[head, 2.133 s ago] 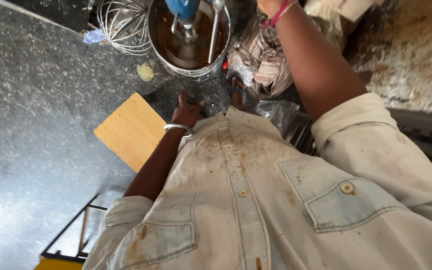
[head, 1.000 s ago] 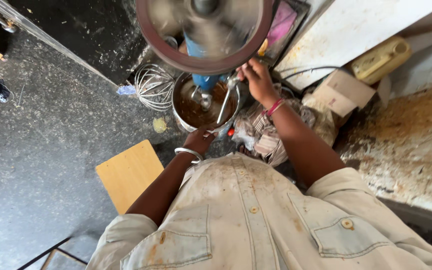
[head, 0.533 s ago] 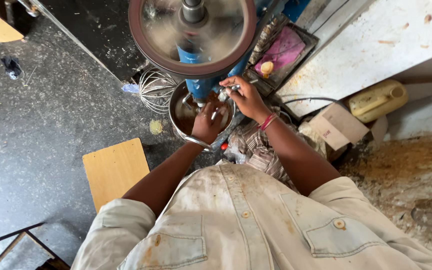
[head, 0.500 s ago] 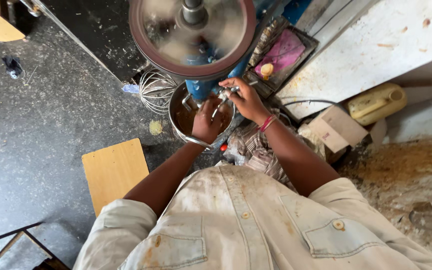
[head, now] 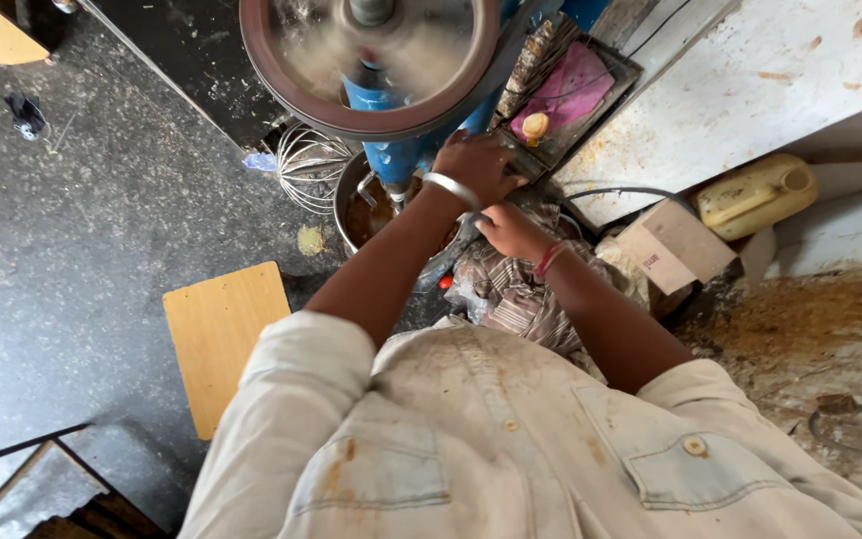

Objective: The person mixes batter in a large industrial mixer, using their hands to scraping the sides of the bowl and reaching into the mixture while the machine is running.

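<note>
A blue stand mixer (head: 406, 155) stands ahead of me, with a large round pulley wheel (head: 371, 60) blurred by spinning on top. Under it sits a metal bowl (head: 349, 190) of brown mixture. My left hand (head: 481, 165), a silver bangle on its wrist, reaches across the bowl and curls around the right side of the mixer's column. My right hand (head: 511, 232), with a red band on its wrist, is just below it at the bowl's right rim, above a striped cloth (head: 511, 299). My left forearm hides its fingertips.
A wire whisk (head: 301, 165) lies left of the bowl on the dark speckled floor. A wooden board (head: 221, 334) lies at lower left. To the right are a cardboard box (head: 675, 245), a yellow jerrycan (head: 755, 190) and a tray with a pink cloth (head: 561, 90).
My left hand has left the bowl and moved up and right onto the mixer's column. My right hand has dropped from over the bowl to its right rim. The view has shifted closer.
</note>
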